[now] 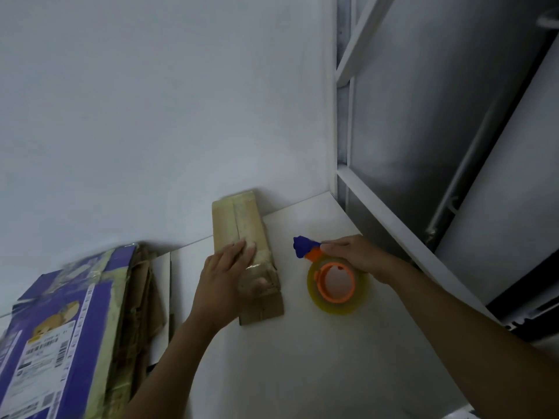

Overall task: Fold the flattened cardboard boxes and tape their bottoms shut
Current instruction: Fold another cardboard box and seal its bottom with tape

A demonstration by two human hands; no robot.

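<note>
Head view: a small brown cardboard box [236,222] with a taped seam is laid on the white table [317,358] against the far wall, and is pressed by the left hand [223,282] with straight fingers. Just right of it, a tape dispenser [332,306] (orange core, blue cutter) is gripped by the right hand [357,255]. Flattened cardboard boxes [75,328] are stacked near left.

Dim bluish light; soft overall blur; wide-angle bending edges; faint shadows.
</note>
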